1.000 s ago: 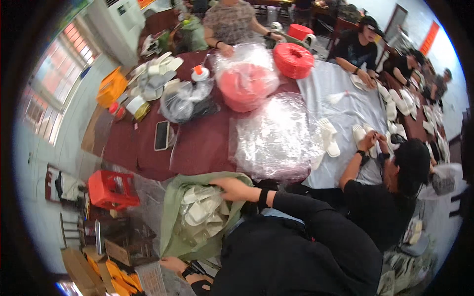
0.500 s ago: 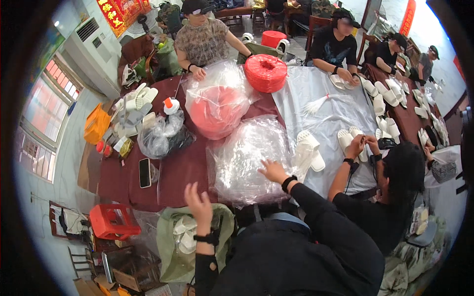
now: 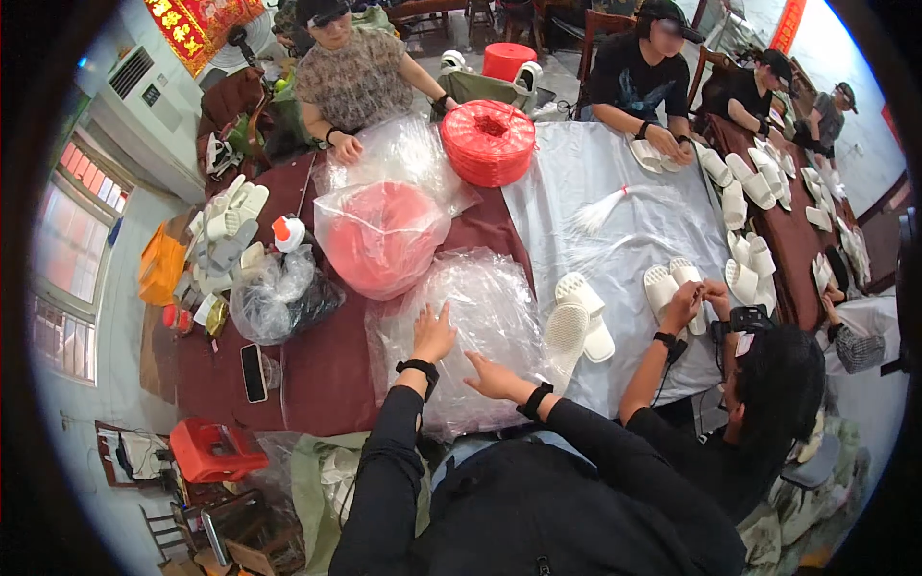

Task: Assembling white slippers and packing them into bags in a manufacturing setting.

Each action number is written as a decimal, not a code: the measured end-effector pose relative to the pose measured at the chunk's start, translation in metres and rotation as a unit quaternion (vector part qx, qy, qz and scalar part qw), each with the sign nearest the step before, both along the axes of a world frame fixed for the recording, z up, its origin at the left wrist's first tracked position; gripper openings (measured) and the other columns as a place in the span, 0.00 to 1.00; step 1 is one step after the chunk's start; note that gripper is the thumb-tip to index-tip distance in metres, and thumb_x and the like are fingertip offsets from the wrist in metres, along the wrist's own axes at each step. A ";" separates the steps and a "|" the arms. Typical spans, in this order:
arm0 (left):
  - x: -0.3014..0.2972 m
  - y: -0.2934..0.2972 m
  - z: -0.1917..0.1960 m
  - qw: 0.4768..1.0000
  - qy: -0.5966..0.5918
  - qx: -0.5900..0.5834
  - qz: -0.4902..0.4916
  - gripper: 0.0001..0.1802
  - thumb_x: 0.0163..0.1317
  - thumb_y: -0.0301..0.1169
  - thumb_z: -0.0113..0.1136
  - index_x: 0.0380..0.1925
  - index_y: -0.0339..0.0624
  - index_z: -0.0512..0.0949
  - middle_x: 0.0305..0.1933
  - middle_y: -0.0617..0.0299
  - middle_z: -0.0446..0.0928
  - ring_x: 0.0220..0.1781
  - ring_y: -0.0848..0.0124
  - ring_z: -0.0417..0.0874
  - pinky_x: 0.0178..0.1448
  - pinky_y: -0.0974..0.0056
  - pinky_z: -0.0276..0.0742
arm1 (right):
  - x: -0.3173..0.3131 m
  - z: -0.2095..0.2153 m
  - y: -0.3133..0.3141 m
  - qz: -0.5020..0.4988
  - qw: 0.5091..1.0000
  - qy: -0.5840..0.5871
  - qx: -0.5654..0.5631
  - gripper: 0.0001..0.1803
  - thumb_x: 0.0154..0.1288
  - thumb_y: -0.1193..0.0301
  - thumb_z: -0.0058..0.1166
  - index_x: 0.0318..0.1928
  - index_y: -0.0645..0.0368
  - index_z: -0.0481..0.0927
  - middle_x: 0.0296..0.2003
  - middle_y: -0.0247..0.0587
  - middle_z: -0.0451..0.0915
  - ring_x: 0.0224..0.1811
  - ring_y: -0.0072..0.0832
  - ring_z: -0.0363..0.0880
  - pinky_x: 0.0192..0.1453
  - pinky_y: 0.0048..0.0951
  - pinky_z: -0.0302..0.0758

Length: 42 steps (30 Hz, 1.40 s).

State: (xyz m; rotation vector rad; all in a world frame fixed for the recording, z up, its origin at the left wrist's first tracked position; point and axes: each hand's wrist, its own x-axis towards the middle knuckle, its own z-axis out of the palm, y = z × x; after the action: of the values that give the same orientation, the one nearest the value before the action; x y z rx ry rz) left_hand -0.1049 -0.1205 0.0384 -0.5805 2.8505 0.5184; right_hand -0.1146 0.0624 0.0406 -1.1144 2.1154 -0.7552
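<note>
My left hand (image 3: 434, 334) rests on or just over a pile of transparent plastic bags (image 3: 480, 288), fingers spread and holding nothing. Close by on its right, my right hand (image 3: 495, 376) is also open over the near part of the pile, its fingers stretched toward the left. Whether either palm presses on the plastic I cannot tell. Just right of the pile lies a pair of white slide slippers (image 3: 567, 336), one overlapping the other. Beyond the pile sits a big red bundle (image 3: 379, 235) wrapped in transparent plastic.
A red twine roll (image 3: 488, 144) stands farther back. At left are slippers (image 3: 235, 211), a black-and-transparent bag bundle (image 3: 288, 293), a white bottle (image 3: 288, 233) and a phone (image 3: 254, 372). White ties (image 3: 605, 206) lie on grey sheeting. Co-workers handle slippers at right; another person stands across the table.
My left hand has come from above the green sack to the plastic bags. My right hand has drawn nearer to me and to the left hand. The whole view has shifted a little.
</note>
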 end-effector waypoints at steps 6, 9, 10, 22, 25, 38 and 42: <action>-0.016 -0.029 -0.021 0.998 0.063 0.007 0.013 0.41 0.50 0.41 0.60 0.62 0.43 0.54 0.65 0.36 0.49 0.67 0.44 0.50 0.67 0.48 0.46 | -0.027 0.054 -0.013 0.023 0.995 0.023 0.093 0.25 0.56 0.65 0.50 0.53 0.62 0.65 0.42 0.54 0.75 0.43 0.46 0.74 0.45 0.43 0.70; -0.021 -0.033 -0.016 0.998 0.034 -0.062 0.001 0.44 0.47 0.42 0.62 0.62 0.42 0.53 0.65 0.36 0.49 0.67 0.44 0.48 0.68 0.48 0.42 | -0.050 0.057 -0.035 -0.018 0.991 0.135 -0.001 0.17 0.57 0.67 0.49 0.46 0.61 0.72 0.39 0.48 0.76 0.43 0.44 0.74 0.44 0.39 0.70; -0.018 -0.038 -0.019 0.999 0.035 -0.032 -0.010 0.45 0.46 0.43 0.63 0.62 0.42 0.54 0.65 0.36 0.49 0.68 0.44 0.46 0.69 0.47 0.41 | -0.059 0.054 -0.048 -0.029 0.982 0.172 -0.071 0.16 0.55 0.70 0.49 0.45 0.61 0.73 0.40 0.47 0.76 0.44 0.43 0.73 0.46 0.38 0.70; -0.002 -0.073 -0.053 0.997 0.028 0.022 -0.069 0.38 0.50 0.44 0.58 0.60 0.40 0.59 0.67 0.45 0.47 0.70 0.53 0.43 0.71 0.52 0.35 | -0.095 -0.033 -0.164 0.045 0.962 0.264 -0.051 0.22 0.53 0.70 0.47 0.51 0.59 0.71 0.54 0.41 0.70 0.58 0.38 0.65 0.56 0.39 0.64; 0.009 -0.084 -0.055 0.986 0.162 -0.011 -0.025 0.31 0.53 0.38 0.56 0.56 0.40 0.61 0.55 0.48 0.63 0.59 0.53 0.61 0.61 0.51 0.54 | -0.094 -0.041 -0.174 0.031 0.971 0.227 -0.064 0.23 0.56 0.67 0.46 0.54 0.58 0.69 0.56 0.41 0.68 0.58 0.37 0.65 0.55 0.40 0.63; -0.024 -0.105 0.012 0.936 0.296 -0.041 0.188 0.09 0.55 0.25 0.49 0.37 0.37 0.71 0.34 0.46 0.76 0.35 0.52 0.78 0.36 0.55 0.71 | -0.089 -0.052 -0.173 -0.034 0.961 0.276 -0.003 0.24 0.58 0.62 0.46 0.56 0.53 0.68 0.57 0.34 0.66 0.57 0.30 0.64 0.53 0.36 0.63; -0.024 -0.107 0.013 0.919 0.327 0.018 0.218 0.04 0.54 0.22 0.47 0.30 0.35 0.70 0.30 0.44 0.75 0.32 0.48 0.76 0.33 0.54 0.69 | -0.089 -0.060 -0.178 -0.024 0.959 0.281 0.033 0.24 0.59 0.61 0.45 0.56 0.52 0.68 0.58 0.33 0.66 0.58 0.29 0.63 0.54 0.37 0.61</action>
State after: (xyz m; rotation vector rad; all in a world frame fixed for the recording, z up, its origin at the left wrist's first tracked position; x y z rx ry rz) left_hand -0.1286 -0.2275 0.0519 -1.2571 3.3045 0.9999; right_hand -0.2032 -0.1160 -0.0189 -1.3629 2.6169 -0.4083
